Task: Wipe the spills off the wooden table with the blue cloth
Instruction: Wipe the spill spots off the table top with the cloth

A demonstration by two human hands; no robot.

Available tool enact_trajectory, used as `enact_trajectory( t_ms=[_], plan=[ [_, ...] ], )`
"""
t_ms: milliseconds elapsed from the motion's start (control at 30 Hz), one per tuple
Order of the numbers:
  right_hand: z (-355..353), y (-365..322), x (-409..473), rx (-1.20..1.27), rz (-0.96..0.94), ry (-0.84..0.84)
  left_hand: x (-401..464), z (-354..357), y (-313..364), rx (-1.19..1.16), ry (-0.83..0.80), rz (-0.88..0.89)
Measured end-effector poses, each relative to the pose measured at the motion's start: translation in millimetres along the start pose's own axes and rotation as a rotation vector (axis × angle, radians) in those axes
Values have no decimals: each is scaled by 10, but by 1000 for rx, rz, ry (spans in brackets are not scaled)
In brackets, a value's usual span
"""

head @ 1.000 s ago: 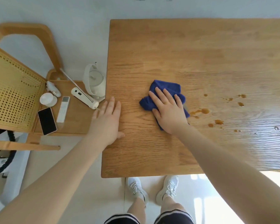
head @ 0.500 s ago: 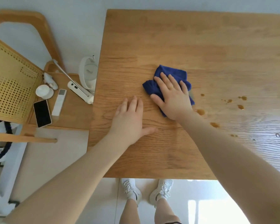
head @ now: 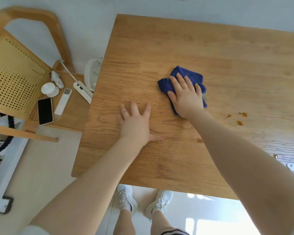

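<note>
The wooden table (head: 176, 48) fills the middle and right of the view. A crumpled blue cloth (head: 192, 78) lies on it, pressed flat under my right hand (head: 185, 95). Several small brown spills (head: 239, 122) dot the wood to the right of that hand, and one more brown spot (head: 199, 140) sits beside my right forearm. My left hand (head: 136, 122) rests palm down on the table, fingers spread, holding nothing, to the lower left of the cloth.
A wooden chair (head: 15, 78) with a cane back stands left of the table. On its seat lie a black phone (head: 44, 110), a white remote (head: 63, 101), a small white cup (head: 49, 89) and a white fan (head: 92, 73). My feet show below the table's near edge.
My left hand moved from the table's left edge further onto the tabletop. My right hand slid the cloth away from me and to the right, over the spills that lay beside it.
</note>
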State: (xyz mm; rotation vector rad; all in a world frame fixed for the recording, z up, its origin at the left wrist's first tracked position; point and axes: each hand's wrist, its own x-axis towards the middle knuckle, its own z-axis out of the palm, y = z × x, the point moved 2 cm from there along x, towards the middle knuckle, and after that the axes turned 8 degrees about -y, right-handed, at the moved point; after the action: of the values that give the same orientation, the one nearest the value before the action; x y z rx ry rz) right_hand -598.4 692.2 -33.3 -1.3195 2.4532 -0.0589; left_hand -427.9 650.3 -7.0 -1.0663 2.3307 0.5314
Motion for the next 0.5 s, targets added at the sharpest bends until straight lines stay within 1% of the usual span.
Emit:
enact_trajectory(
  t_ms=[67, 167, 267, 333, 433, 500],
  plan=[
    [110, -38, -313, -27, -70, 7, 5, 20, -1, -3, 7, -16],
    [271, -50, -891, -103, -223, 17, 17, 13, 19, -19, -1, -30],
    [218, 67, -826, -128, -324, -59, 25, -24, 52, -18, -13, -58],
    [102, 151, -553, -105, -266, -34, 16, -29, 66, 2, -14, -58],
    [-39, 308, -110, -42, -95, -21, -16, 7, 87, 21, -20, -63],
    [-75, 330, -11, -27, -58, -27, -44, 24, 98, 36, -20, -69]
  ],
)
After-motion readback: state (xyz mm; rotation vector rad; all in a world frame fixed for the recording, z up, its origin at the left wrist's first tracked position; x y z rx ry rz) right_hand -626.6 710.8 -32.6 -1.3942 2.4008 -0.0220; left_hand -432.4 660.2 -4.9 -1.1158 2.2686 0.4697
